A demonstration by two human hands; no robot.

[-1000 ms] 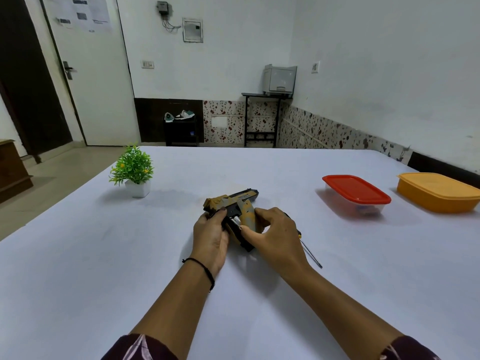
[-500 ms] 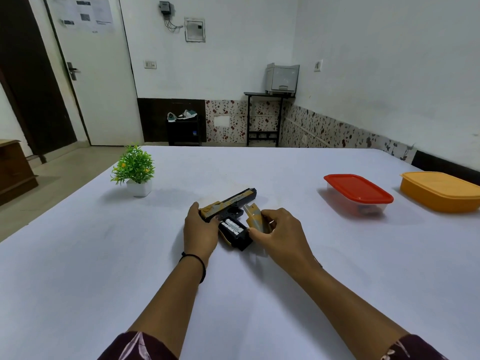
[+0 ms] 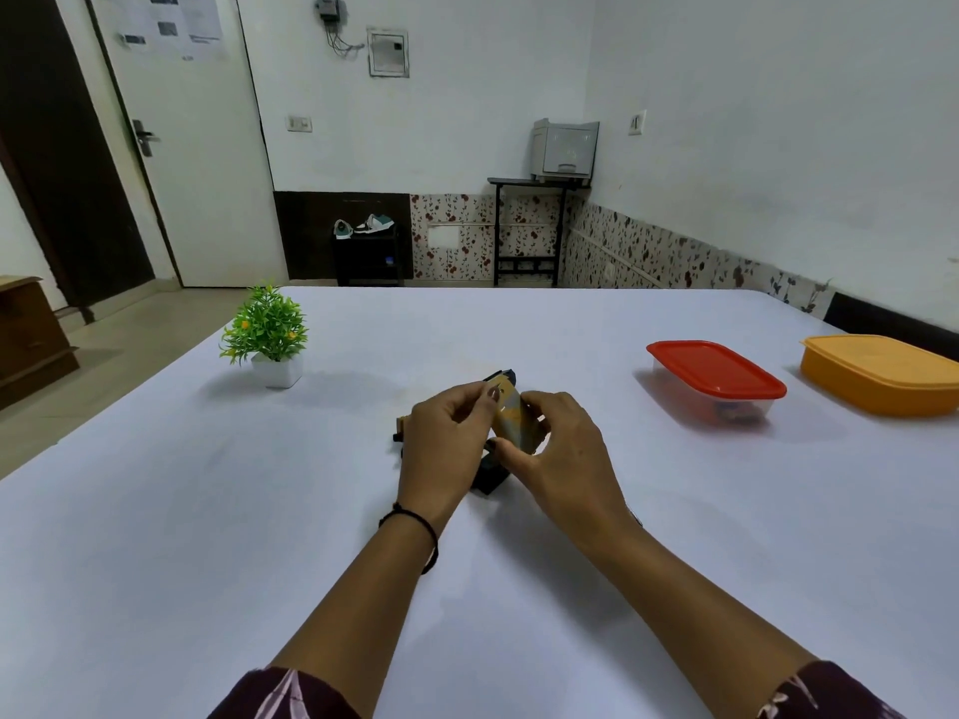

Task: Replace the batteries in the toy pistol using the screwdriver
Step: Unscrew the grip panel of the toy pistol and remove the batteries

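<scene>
1. White cloth covers the counter [image 3: 155, 537], and both of my forearms reach out over it from the near edge to meet about mid-counter.
2. The toy pistol [image 3: 489, 479] lies on the counter under my hands. Its black grip sticks out toward me between my wrists, its rear end peeks out to the left of my left hand, and its muzzle shows just past my fingers on the far side.
3. A tan cover panel [image 3: 511, 415] with yellowish blotches stands tilted between my two hands, above the pistol.
4. My left hand [image 3: 446, 438] sits over the middle of the pistol with its fingers curled, and a fingertip and the thumb pinch the panel's left edge. I cannot tell whether that hand also grips the pistol underneath.
5. My right hand [image 3: 565, 454] pinches the same panel from the right, with the thumb on the near edge and the curled fingers wrapped round the far side.
6. A black thread band [image 3: 415, 531] circles my left wrist, and dark patterned sleeves show at the bottom of the view.
7. A small green plant in a white pot [image 3: 270, 339] stands far left on the counter, well apart from my hands.
8. A clear box with a red lid [image 3: 716, 376] stands to the right, and an orange box [image 3: 882, 376] sits further right, near the counter's edge.
</scene>
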